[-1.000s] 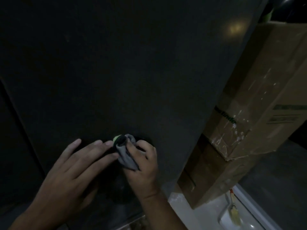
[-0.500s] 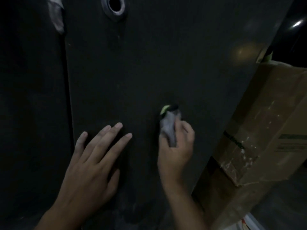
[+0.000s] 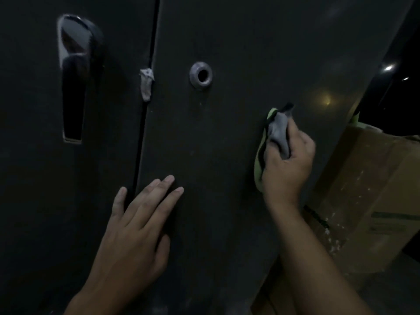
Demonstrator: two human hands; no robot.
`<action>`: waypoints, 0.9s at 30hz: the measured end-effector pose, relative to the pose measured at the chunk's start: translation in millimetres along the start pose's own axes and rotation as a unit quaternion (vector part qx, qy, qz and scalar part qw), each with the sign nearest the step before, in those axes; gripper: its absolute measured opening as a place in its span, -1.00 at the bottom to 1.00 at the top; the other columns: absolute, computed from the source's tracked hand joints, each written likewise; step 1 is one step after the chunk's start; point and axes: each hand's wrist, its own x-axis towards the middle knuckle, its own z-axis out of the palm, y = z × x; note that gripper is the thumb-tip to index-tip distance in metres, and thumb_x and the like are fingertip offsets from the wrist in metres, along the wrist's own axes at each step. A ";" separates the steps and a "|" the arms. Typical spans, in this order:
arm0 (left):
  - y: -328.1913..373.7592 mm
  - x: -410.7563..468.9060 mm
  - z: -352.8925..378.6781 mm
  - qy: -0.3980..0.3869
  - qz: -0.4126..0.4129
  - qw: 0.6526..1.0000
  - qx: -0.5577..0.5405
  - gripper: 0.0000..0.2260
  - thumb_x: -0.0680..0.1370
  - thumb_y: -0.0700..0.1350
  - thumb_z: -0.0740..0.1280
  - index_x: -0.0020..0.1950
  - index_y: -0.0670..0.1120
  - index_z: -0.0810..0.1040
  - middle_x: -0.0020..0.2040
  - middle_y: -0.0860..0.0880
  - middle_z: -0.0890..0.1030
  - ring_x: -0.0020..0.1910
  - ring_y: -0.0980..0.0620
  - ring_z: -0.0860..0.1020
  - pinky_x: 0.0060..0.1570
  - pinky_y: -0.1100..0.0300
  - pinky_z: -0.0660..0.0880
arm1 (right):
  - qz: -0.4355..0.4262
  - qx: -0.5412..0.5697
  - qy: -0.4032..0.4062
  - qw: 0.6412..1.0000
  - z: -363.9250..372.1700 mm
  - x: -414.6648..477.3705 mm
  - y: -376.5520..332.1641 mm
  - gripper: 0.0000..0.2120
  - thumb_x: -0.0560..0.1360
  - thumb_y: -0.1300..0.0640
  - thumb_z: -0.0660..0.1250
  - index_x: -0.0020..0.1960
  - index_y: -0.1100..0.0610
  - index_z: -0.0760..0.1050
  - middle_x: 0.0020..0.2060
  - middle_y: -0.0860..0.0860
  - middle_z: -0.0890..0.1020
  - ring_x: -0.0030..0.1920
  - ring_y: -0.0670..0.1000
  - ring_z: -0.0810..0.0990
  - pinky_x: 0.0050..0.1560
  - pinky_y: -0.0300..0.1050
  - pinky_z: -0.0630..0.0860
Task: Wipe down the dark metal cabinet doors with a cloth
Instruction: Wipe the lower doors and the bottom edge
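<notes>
Far left, on the left cabinet door [image 3: 34, 178]: a dark lever handle [image 3: 75, 78], hanging upright. Next, on the seam between the two doors, a small grey wad [image 3: 146, 84] stuck over the gap. On the right cabinet door [image 3: 227, 137], up high, a round grey ring [image 3: 201, 75] around a hole. Lower down, the left hand [image 3: 134, 226] laid flat across the seam, fingers straight and slightly spread, holding nothing. Further right, the right hand [image 3: 287, 164] curled tight around a bunched grey-and-green cloth [image 3: 276, 133], pressed against the right cabinet door close to its outer edge. Far right, just beside that edge, a scuffed cardboard box [image 3: 375, 201].
</notes>
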 end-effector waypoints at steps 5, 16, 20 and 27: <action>0.2 1.3 -7.9 0.008 -0.018 1.000 -0.022 -0.29 0.37 -0.07 0.16 0.57 0.00 0.25 0.62 0.05 0.11 0.59 0.10 0.06 0.53 -0.02 -0.13 | -0.246 -0.097 -0.133 0.955 5.5 -14.4 1.2 -0.48 0.48 0.25 0.30 0.42 0.05 0.42 0.18 0.08 0.41 0.16 0.08 0.44 0.23 -0.15 0.41; 0.9 -0.4 -18.6 0.055 -0.070 0.996 -0.015 -0.27 0.39 -0.09 0.18 0.60 0.00 0.19 0.61 0.09 0.12 0.59 0.04 0.09 0.49 -0.21 0.00 | -0.213 -0.054 -0.144 0.965 8.7 26.3 -47.5 -0.55 0.45 0.29 0.36 0.32 0.06 0.54 0.14 0.01 0.47 0.15 0.08 0.50 0.21 -0.17 0.42; -1.5 -2.6 -31.1 0.027 -0.080 0.996 0.019 -0.26 0.37 -0.05 0.16 0.59 0.03 0.21 0.61 0.10 0.14 0.58 0.05 0.12 0.44 -0.32 -0.02 | -0.300 -0.048 -0.189 0.934 19.9 -10.7 -55.9 -0.69 0.49 0.21 0.39 0.23 0.06 0.60 0.10 0.03 0.51 0.12 0.05 0.47 0.19 -0.19 0.42; -17.7 -7.1 -37.9 0.022 -0.064 0.996 0.064 -0.14 0.23 -0.01 0.36 0.56 0.03 0.28 0.60 0.04 0.18 0.54 0.03 0.18 0.37 -0.36 0.03 | -0.412 -0.108 -0.278 0.861 8.4 0.3 -64.9 -0.65 0.49 0.19 0.41 0.27 0.06 0.61 0.13 0.07 0.55 0.10 0.06 0.50 0.20 -0.21 0.39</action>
